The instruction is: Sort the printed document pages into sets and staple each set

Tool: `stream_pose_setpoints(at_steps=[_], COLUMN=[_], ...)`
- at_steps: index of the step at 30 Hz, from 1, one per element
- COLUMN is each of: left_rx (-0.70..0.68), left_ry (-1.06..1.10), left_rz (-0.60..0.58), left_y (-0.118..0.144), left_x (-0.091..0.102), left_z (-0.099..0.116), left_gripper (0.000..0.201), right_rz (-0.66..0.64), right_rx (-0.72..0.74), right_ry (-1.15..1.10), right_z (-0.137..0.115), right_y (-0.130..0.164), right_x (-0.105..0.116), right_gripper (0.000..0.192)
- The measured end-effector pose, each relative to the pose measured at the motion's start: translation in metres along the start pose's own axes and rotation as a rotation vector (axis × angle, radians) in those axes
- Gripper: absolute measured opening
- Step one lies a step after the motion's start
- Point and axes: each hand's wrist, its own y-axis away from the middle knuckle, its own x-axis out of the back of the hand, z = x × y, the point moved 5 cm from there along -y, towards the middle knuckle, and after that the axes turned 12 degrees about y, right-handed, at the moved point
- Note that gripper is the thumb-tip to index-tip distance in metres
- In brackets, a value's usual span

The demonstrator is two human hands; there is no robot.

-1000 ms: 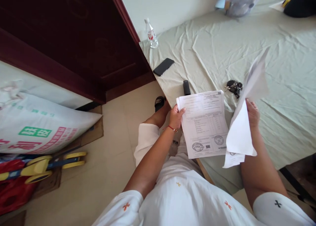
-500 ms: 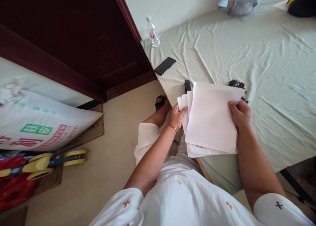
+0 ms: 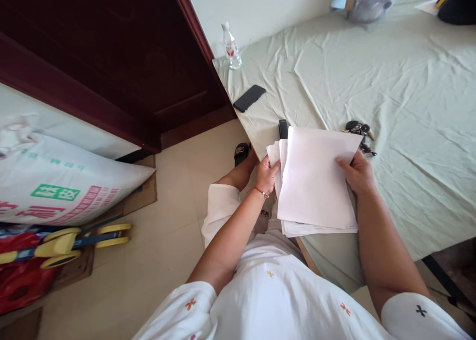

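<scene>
A stack of paper sheets (image 3: 318,179) is held over the near edge of the cloth-covered table, its top sheet blank on the visible face. My left hand (image 3: 267,175) is closed on the stack's left edge, thumb on top, where several sheets fan out. On the opposite side my right hand (image 3: 359,173) pinches the upper right edge of the top sheets, thumb above and fingers hidden beneath. Printed marks show on a lower sheet along the bottom edge. Just past the papers lie a black stapler-like object (image 3: 283,129), partly covered, and a bunch of keys (image 3: 360,132).
A black phone (image 3: 249,98) and a clear bottle (image 3: 232,47) stand near the left edge of the table (image 3: 416,146). At the back are a plastic container (image 3: 370,3) and a dark object. On the floor at left are a printed sack (image 3: 74,181) and a yellow-blue toy (image 3: 63,246).
My right hand has shifted left with the top sheets, which now sit more squarely over the rest. More of the keys shows. My left hand keeps its place.
</scene>
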Motion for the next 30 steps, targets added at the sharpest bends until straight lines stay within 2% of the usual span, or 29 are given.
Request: stream_pose_setpoints(at_steps=[2,6,11,16,22,30], left_rx=[0.000,-0.002,-0.018,-0.050,0.012,0.070], left_ry=[0.018,0.016,0.013,0.060,0.090,0.118], left_rz=[-0.001,0.007,-0.006,0.004,0.031,-0.015], left_y=[0.001,0.001,0.001,0.001,0.003,0.003], left_x=[-0.001,0.000,0.001,0.001,0.001,-0.001], left_z=[0.000,0.000,0.000,0.002,0.002,0.001], left_gripper=[0.055,0.055,0.055,0.050,0.052,0.047], right_rz=[-0.034,0.000,-0.002,0.094,0.219,0.352], right_rx=[0.034,0.001,-0.043,-0.074,-0.090,-0.151], right_ry=[-0.009,-0.118,-0.040,-0.124,-0.202,-0.259], right_z=[-0.004,-0.006,0.001,0.002,-0.005,0.018], right_y=[0.000,0.000,0.000,0.000,0.001,-0.011], right_x=[-0.003,-0.004,-0.003,0.001,0.012,0.041], right_gripper=[0.040,0.045,0.029,0.030,0.039,0.040])
